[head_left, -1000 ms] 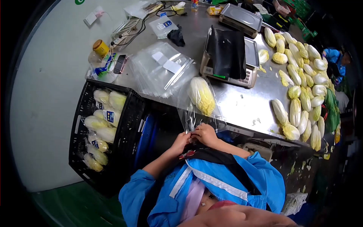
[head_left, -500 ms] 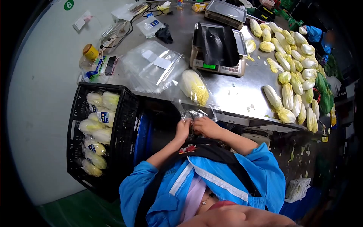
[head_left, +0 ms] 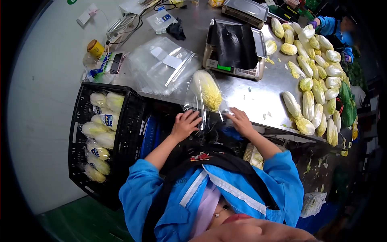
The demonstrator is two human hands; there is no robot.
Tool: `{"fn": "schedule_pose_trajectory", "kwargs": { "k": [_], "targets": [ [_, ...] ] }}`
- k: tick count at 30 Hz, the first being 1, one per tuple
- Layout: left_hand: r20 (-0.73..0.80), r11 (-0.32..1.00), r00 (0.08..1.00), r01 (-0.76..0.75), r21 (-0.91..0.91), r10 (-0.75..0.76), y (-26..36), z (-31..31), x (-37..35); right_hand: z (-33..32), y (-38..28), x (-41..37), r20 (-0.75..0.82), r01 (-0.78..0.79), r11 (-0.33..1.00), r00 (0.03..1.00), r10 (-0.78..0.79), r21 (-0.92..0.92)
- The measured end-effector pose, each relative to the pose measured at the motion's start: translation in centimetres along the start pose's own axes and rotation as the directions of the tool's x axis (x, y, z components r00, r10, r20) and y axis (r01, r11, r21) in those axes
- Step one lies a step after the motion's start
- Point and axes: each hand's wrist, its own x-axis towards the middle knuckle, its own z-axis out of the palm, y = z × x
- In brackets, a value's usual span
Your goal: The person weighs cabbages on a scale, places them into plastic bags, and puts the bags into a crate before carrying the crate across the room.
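A napa cabbage [head_left: 207, 89] lies in a clear plastic bag [head_left: 203, 117] at the table's front edge. The bag's loose end hangs toward my body. My left hand [head_left: 186, 124] is at the left side of this loose plastic, its fingers apart and touching the film. At the right side, my right hand [head_left: 240, 120] has its fingertips on the bag's edge; whether they pinch it is hard to tell. Left of the cabbage is a stack of flat clear bags [head_left: 149, 66].
A black crate [head_left: 128, 121] with several bagged cabbages stands at the left. Behind the cabbage is a scale [head_left: 258, 46] under a black sheet [head_left: 236, 44]. Many bare cabbages [head_left: 308, 103] cover the table's right side. A co-worker [head_left: 336, 30] in blue stands beyond them.
My hands have moved apart, from close together at the bag's end to its two sides, and the plastic is spread wider. At the back right, the co-worker's hand now reaches to the cabbages.
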Motion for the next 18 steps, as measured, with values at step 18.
{"fn": "schedule_pose_trajectory", "kwargs": {
  "k": [18],
  "targets": [
    [0.267,0.983,0.963,0.082,-0.163,-0.036,-0.1,4.5,1.3,0.9,7.8,3.9,0.215,0.261,0.893,0.910,-0.354,0.365]
  ]
}}
